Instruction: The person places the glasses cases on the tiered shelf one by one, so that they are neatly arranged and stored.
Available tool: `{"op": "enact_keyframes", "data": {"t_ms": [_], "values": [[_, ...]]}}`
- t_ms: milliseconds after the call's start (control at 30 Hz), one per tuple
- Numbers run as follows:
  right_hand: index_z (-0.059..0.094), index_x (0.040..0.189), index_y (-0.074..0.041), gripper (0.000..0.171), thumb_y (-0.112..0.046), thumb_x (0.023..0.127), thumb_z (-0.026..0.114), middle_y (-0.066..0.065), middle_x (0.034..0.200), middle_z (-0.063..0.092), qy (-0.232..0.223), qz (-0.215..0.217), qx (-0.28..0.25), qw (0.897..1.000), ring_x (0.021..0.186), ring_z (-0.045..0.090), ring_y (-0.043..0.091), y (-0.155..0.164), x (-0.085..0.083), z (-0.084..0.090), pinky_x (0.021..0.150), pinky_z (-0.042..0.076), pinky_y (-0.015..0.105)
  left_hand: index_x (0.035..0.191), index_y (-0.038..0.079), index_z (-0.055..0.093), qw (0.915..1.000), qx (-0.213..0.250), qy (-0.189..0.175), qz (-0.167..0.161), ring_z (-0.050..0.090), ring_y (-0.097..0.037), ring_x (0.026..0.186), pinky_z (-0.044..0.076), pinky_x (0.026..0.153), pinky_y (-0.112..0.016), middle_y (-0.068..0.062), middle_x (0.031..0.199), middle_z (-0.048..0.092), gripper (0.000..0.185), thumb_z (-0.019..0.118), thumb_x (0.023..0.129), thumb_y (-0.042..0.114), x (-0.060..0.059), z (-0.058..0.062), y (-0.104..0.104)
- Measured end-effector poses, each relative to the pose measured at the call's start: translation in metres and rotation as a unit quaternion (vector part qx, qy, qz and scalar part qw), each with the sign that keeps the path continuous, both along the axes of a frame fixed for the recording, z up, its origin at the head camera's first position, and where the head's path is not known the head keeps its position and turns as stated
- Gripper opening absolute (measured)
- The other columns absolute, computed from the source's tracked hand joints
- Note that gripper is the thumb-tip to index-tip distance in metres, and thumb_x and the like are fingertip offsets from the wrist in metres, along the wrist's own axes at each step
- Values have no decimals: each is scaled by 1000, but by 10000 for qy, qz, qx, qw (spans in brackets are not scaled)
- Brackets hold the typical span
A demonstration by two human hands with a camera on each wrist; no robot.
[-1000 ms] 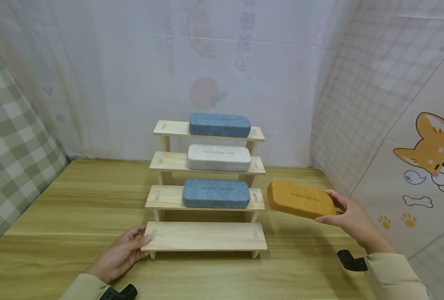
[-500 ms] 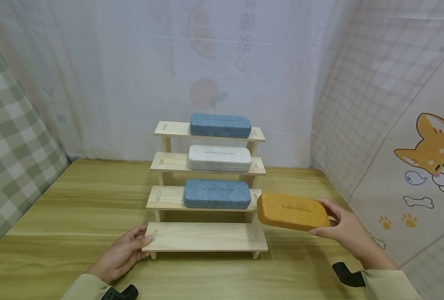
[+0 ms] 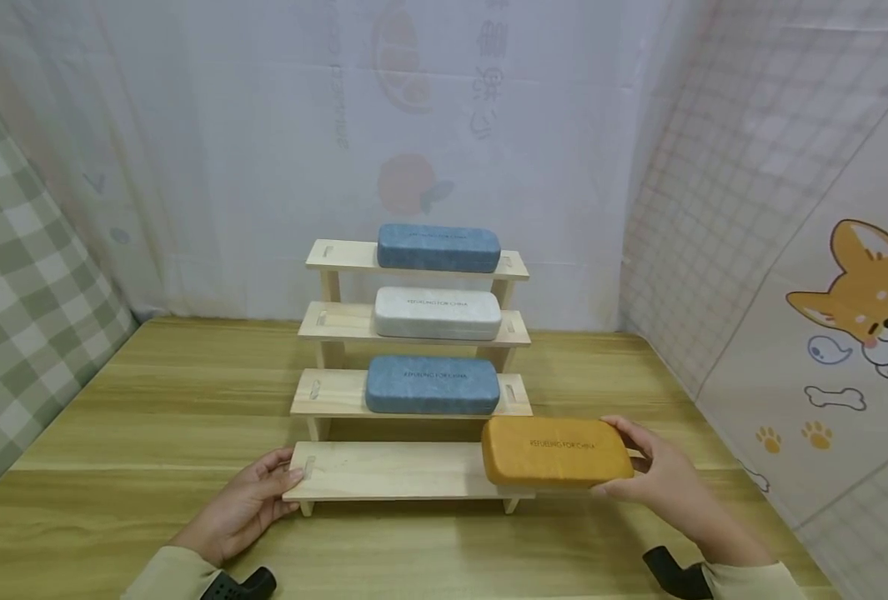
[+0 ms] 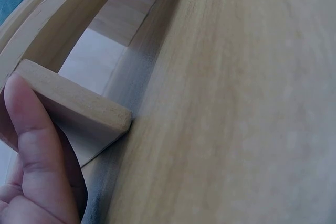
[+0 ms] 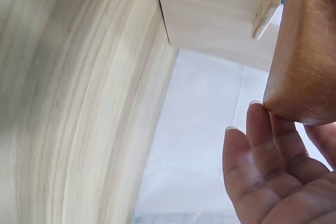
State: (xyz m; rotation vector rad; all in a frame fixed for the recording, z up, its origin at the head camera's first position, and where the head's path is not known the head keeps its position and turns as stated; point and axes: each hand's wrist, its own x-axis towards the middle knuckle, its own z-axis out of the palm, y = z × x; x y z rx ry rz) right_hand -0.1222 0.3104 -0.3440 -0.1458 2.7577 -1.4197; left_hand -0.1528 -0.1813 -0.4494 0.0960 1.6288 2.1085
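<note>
My right hand (image 3: 664, 487) holds an orange glasses case (image 3: 556, 451) by its right end, thumb on the near side and fingers behind. The case's left part overlaps the right end of the lowest step of a wooden stepped stand (image 3: 391, 471) in the head view. In the right wrist view, fingertips touch the bottom corner of the case (image 5: 304, 72). With thumb above, my left hand (image 3: 244, 507) grips the left end of that lowest step. The left wrist view has a finger against the stand's leg (image 4: 79, 95).
On the upper steps lie a blue case (image 3: 438, 248) at the top, a white case (image 3: 437, 314) below it, then another blue case (image 3: 432, 385). The stand is on a wood-grain table (image 3: 151, 433). A white curtain (image 3: 226, 167) hangs behind, a printed cloth (image 3: 811, 250) at right.
The right hand has brought the orange case left and down, from beside the second-lowest step to the right end of the lowest one, and levelled it. The left hand has stayed put.
</note>
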Motion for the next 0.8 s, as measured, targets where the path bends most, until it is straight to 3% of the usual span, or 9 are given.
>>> {"op": "enact_keyframes", "data": {"t_ms": [267,467,800], "values": [[43,141,0,89,-15,66,89,23,130,51,-53,166,-53,9998,101,60,29,-22,4,-6,74,54,27,148,-10,-1,10000,30,10,26,58,-10,93,51,79,-25,0,114,52,75,52,101,15,1,1,0],[42,141,2,91,-13,65,90,22,132,51,-254,26,-191,9995,101,60,28,-40,2,-13,75,54,27,148,-10,1,10000,49,67,11,58,-10,93,51,79,-26,1,113,53,73,51,101,15,0,0,0],[50,136,0,87,-16,61,92,14,124,56,-151,-77,-149,9997,99,57,24,-69,-7,-22,78,52,29,148,-10,1,10000,-15,69,31,58,-10,94,51,79,-26,1,115,53,73,51,101,15,0,1,0]]}}
